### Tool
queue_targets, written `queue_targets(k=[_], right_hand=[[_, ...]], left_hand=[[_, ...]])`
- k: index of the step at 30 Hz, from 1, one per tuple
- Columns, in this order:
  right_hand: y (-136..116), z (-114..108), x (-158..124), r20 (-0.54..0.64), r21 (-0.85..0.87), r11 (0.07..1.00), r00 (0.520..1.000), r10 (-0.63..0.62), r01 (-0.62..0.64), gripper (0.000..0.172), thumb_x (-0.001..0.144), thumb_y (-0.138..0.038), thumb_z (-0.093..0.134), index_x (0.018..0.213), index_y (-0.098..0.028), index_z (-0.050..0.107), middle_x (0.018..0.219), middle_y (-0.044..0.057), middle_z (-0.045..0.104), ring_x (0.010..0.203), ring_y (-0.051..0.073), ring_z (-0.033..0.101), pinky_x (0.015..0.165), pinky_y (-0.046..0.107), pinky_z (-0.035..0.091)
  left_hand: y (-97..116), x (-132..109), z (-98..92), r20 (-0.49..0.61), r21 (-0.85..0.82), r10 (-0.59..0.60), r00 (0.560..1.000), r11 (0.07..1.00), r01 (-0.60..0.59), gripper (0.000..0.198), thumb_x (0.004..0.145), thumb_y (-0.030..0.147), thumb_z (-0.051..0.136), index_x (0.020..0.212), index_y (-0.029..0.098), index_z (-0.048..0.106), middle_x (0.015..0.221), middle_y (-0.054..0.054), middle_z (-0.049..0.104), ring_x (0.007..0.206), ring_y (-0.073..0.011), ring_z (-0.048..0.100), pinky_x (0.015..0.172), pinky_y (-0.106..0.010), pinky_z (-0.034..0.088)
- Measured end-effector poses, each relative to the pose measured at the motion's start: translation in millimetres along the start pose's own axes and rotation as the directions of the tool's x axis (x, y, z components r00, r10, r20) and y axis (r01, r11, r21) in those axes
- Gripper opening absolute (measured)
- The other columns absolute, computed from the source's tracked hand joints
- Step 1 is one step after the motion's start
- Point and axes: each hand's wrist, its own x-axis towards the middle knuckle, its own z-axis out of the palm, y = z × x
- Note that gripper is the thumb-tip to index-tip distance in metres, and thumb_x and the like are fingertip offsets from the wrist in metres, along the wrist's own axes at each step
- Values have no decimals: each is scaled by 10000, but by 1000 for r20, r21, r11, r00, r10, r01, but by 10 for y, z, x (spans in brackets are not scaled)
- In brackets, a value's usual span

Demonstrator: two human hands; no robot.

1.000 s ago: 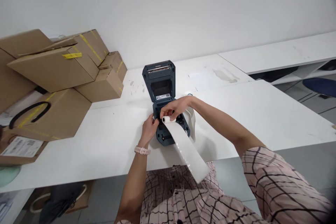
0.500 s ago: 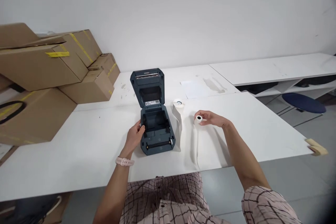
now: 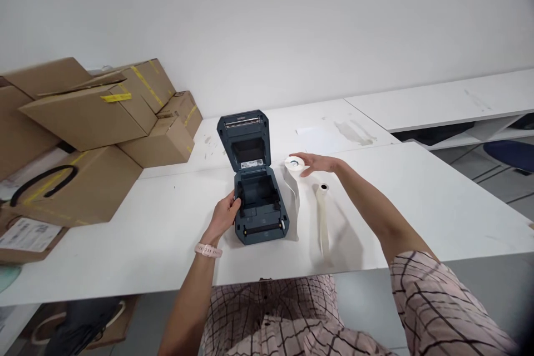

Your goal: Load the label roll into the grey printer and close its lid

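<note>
A dark label printer [image 3: 259,217] stands on the white table with its lid [image 3: 246,139] raised and its inner bay showing. My left hand [image 3: 225,214] grips the printer's left side, thumb over the rim. Right of the printer is a white label roll [image 3: 294,164] with a loose strip hanging toward me. My right hand [image 3: 315,163] is closed around that roll's right side, fingers behind and thumb in front. Nearer to me stands a thin roll [image 3: 323,189] with a dark core opening, its unrolled strip [image 3: 324,228] trailing toward the table's front edge.
Cardboard boxes [image 3: 87,122] with yellow tape are stacked at the left, a black curved strap [image 3: 44,178] among them. A white sheet [image 3: 315,139] lies behind the rolls. Open shelving [image 3: 479,130] and a blue stool seat [image 3: 511,154] are at the right.
My right hand has let go of the thin roll, which now stands on the table, and has moved left and back to the label roll. My left hand stays on the printer.
</note>
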Motion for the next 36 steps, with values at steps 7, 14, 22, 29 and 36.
queue_targets(k=[7, 14, 22, 29, 36], right_hand=[[-342, 211, 133, -11, 86, 996, 1000, -22, 23, 466, 681, -399, 813, 1059, -161, 680, 978, 104, 752, 884, 261, 697, 791, 381, 577], [-1478, 681, 247, 323, -345, 925, 945, -42, 159, 681, 612, -449, 867, 1223, -240, 652, 1186, 52, 712, 1047, 288, 670, 813, 347, 545], [-1701, 1435, 788, 247, -875, 475, 932, 265, 97, 708, 536, -451, 861, 1158, -164, 685, 1109, 106, 716, 975, 350, 673, 727, 352, 498], [-1510, 1522, 601, 204, -885, 453, 964, 168, 108, 675, 707, -378, 803, 1312, -128, 638, 1266, 166, 684, 1108, 369, 664, 859, 406, 528], [-1233, 2000, -570, 139, -751, 581, 936, -323, 312, 515, 1031, -456, 486, 1467, -185, 531, 1569, 149, 467, 1435, 343, 459, 1132, 555, 429]], left_hand=[[-52, 2, 36, -41, 34, 88, 995, 996, -87, 495, 917, 385, 468, 1322, 156, 637, 742, -11, 634, 615, -151, 502, 602, -256, 386], [-76, 22, 24, -25, 98, 125, 992, 988, -122, 400, 933, 347, 418, 1194, 165, 659, 722, -9, 624, 609, -167, 512, 604, -269, 374], [-27, 18, 27, -19, 85, 76, 997, 994, -75, 316, 911, 328, 427, 1069, 184, 660, 648, 14, 555, 544, -155, 489, 572, -258, 377], [-1, 3, 22, -26, 106, 93, 995, 990, -90, 312, 918, 333, 421, 1065, 180, 650, 605, 30, 496, 543, -159, 458, 593, -268, 347], [-52, 8, 42, -35, 74, 114, 993, 991, -111, 373, 936, 378, 414, 1153, 189, 652, 676, -1, 577, 583, -171, 507, 588, -269, 368]])
